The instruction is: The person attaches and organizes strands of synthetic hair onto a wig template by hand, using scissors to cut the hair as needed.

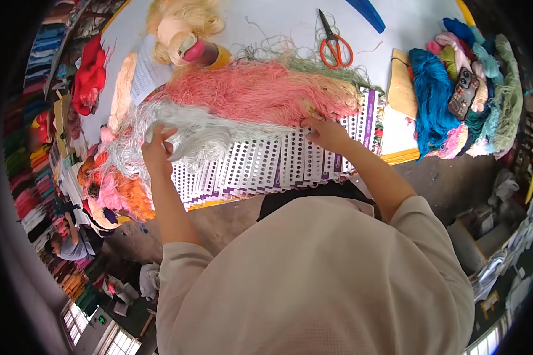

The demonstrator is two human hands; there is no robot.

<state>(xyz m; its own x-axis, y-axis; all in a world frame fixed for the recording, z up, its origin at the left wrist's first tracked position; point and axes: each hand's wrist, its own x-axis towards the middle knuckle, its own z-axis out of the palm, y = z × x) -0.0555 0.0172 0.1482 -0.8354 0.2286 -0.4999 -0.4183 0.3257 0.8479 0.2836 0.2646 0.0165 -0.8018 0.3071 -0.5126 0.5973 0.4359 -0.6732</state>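
Note:
A loose bundle of white thread (pixel 204 139) stretches across the near side of the table. At its left part, my left hand (pixel 159 147) has its fingers curled among the strands. My right hand (pixel 327 135) pinches the thin right end of the white thread, just above the punched cards. These white cards (pixel 260 163), with rows of dark holes and purple edges, overlap in a long row along the table's front edge. Behind the white thread lies a wide bundle of pink thread (pixel 237 89), with cream and green strands beyond it.
Red-handled scissors (pixel 336 50) and a blue object (pixel 367 13) lie at the back. A cone of thread (pixel 204 53) stands behind the pink bundle. Blue skeins (pixel 429 89) and a phone (pixel 464 93) are at the right, orange skeins (pixel 133 198) at the left. Another person (pixel 74 242) is farther left.

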